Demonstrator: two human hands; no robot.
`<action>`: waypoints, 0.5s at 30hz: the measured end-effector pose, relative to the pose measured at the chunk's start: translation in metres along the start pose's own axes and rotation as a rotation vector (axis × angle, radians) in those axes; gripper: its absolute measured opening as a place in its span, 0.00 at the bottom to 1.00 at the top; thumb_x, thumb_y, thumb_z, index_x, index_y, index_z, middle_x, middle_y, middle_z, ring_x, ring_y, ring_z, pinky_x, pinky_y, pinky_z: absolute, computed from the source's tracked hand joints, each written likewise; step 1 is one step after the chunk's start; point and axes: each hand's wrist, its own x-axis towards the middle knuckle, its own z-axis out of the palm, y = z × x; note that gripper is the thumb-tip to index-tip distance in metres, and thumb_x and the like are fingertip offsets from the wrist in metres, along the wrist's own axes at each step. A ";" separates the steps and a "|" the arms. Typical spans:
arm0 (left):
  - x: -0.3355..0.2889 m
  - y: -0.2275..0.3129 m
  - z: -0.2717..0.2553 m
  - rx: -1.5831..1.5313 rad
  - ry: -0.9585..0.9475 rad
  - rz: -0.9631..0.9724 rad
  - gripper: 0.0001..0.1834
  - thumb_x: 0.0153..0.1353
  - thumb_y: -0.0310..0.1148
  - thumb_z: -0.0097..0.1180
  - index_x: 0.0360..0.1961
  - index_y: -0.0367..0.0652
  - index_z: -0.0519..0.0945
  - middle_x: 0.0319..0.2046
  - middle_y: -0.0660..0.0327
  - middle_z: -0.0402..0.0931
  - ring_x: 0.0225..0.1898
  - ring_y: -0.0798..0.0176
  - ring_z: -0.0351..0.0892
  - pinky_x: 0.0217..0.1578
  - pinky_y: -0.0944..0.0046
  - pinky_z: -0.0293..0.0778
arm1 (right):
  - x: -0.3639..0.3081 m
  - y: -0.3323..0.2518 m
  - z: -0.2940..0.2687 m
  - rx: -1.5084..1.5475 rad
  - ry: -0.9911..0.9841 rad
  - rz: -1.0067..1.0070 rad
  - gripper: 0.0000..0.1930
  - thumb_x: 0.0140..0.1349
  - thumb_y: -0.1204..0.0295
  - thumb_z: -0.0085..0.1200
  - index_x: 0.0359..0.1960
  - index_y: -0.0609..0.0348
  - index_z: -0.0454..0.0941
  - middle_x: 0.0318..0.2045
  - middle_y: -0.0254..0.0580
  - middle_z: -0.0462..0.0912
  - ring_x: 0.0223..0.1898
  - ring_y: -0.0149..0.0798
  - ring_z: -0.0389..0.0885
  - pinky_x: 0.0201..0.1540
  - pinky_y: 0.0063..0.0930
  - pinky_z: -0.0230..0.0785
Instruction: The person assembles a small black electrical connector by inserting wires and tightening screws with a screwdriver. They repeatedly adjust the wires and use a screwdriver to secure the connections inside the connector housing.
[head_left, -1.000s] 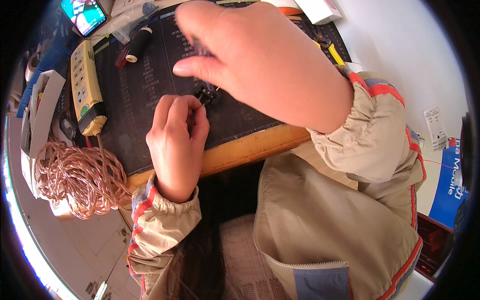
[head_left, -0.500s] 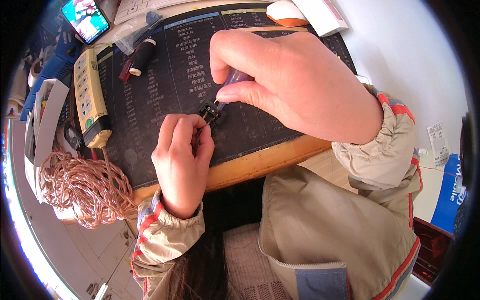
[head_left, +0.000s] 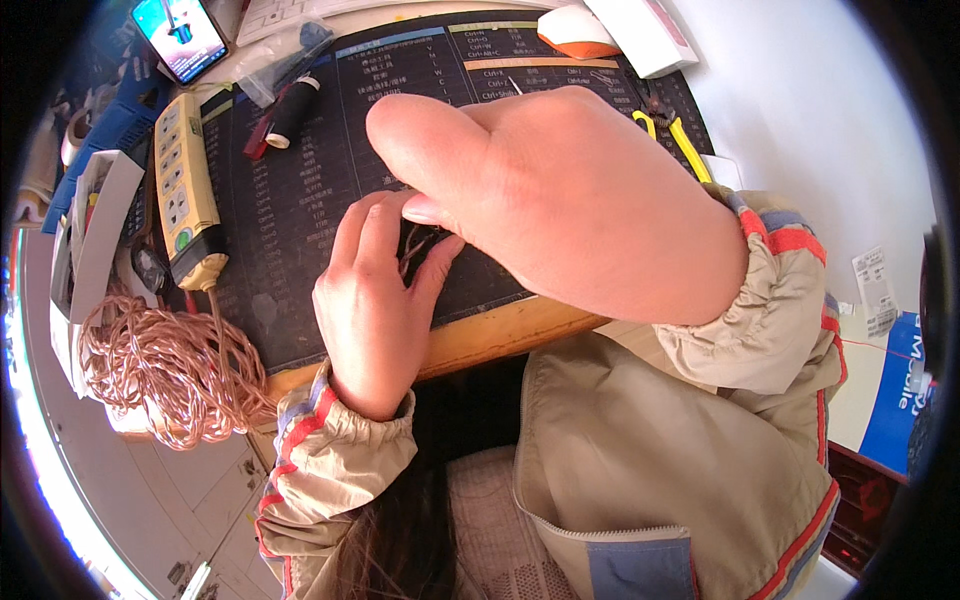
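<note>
My left hand [head_left: 372, 295] is closed at the middle of the dark printed desk mat, thumb and fingers curled around thin brown wires [head_left: 413, 245]. The wires lead to a small black part that the hands now mostly cover. My right hand [head_left: 565, 190] is closed over the same spot from above. Its thumb tip nearly meets the left fingers, and its other fingertips are hidden. A thin metal shaft [head_left: 515, 86] shows just past the right knuckles; it looks like the screwdriver's, with the handle out of sight behind the hand.
On the left lie a beige power strip [head_left: 178, 190] and a coil of twisted copper-coloured wire [head_left: 175, 370]. A black-handled tool [head_left: 293, 110], a lit phone [head_left: 180, 38] and a white-orange mouse [head_left: 577, 32] are farther back. Yellow-handled pliers [head_left: 680, 145] rest beyond my right wrist.
My right hand has rolled over and shifted left, covering the small black part and the screwdriver's purple handle. My left hand has moved slightly away from me. The pliers have come into view.
</note>
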 end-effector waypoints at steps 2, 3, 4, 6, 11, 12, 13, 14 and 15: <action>-0.001 -0.002 0.001 0.002 -0.006 -0.041 0.18 0.57 0.31 0.75 0.46 0.39 0.82 0.46 0.54 0.83 0.34 0.46 0.86 0.34 0.54 0.82 | 0.001 0.000 0.002 -0.020 -0.005 0.000 0.15 0.66 0.69 0.64 0.38 0.56 0.66 0.22 0.47 0.76 0.25 0.54 0.80 0.24 0.41 0.66; -0.002 -0.002 0.001 0.012 -0.021 -0.080 0.18 0.57 0.32 0.75 0.45 0.38 0.82 0.46 0.54 0.83 0.34 0.47 0.86 0.34 0.55 0.82 | 0.001 0.001 0.001 -0.026 0.008 0.009 0.15 0.66 0.68 0.64 0.38 0.55 0.66 0.22 0.47 0.76 0.25 0.54 0.79 0.24 0.41 0.66; -0.003 -0.003 0.002 0.012 -0.011 -0.063 0.18 0.57 0.32 0.75 0.45 0.38 0.82 0.45 0.55 0.82 0.34 0.48 0.86 0.34 0.55 0.82 | 0.001 0.002 0.001 -0.033 0.005 0.018 0.15 0.65 0.68 0.65 0.38 0.55 0.66 0.22 0.47 0.76 0.25 0.54 0.79 0.24 0.41 0.66; -0.004 -0.003 0.002 0.040 -0.020 -0.065 0.17 0.57 0.32 0.75 0.44 0.38 0.82 0.44 0.55 0.82 0.33 0.49 0.86 0.33 0.56 0.82 | 0.002 0.004 0.001 -0.020 0.021 0.015 0.15 0.65 0.68 0.65 0.38 0.55 0.67 0.22 0.46 0.76 0.25 0.54 0.79 0.24 0.41 0.67; -0.003 -0.002 0.002 0.034 -0.013 -0.044 0.18 0.56 0.33 0.76 0.45 0.39 0.82 0.42 0.56 0.82 0.31 0.51 0.85 0.32 0.56 0.81 | 0.005 0.011 0.006 0.120 0.071 -0.090 0.14 0.64 0.70 0.65 0.40 0.55 0.69 0.23 0.46 0.75 0.27 0.53 0.79 0.27 0.42 0.69; -0.003 -0.002 0.002 0.039 -0.015 -0.045 0.18 0.56 0.33 0.75 0.45 0.39 0.82 0.42 0.56 0.82 0.31 0.51 0.85 0.32 0.56 0.81 | 0.006 0.012 0.007 0.148 0.066 -0.126 0.13 0.63 0.71 0.65 0.41 0.55 0.70 0.24 0.46 0.75 0.28 0.52 0.80 0.28 0.42 0.69; -0.004 -0.002 0.002 0.038 -0.023 -0.056 0.19 0.57 0.32 0.75 0.46 0.39 0.82 0.42 0.56 0.82 0.31 0.50 0.85 0.32 0.56 0.81 | 0.007 0.013 0.007 0.174 0.061 -0.164 0.13 0.62 0.73 0.64 0.42 0.55 0.70 0.25 0.46 0.75 0.29 0.52 0.80 0.28 0.41 0.69; -0.004 -0.002 0.001 0.042 -0.020 -0.050 0.19 0.57 0.32 0.75 0.46 0.39 0.82 0.42 0.56 0.82 0.31 0.50 0.85 0.32 0.56 0.81 | 0.007 0.014 0.007 0.198 0.067 -0.220 0.13 0.62 0.74 0.64 0.43 0.55 0.71 0.26 0.46 0.76 0.30 0.51 0.80 0.29 0.41 0.70; -0.004 -0.003 0.001 0.041 -0.025 -0.053 0.19 0.57 0.32 0.75 0.47 0.39 0.82 0.42 0.55 0.82 0.31 0.49 0.85 0.32 0.55 0.81 | 0.008 0.015 0.007 0.223 0.040 -0.214 0.14 0.61 0.75 0.63 0.44 0.55 0.71 0.27 0.45 0.76 0.31 0.51 0.81 0.30 0.41 0.70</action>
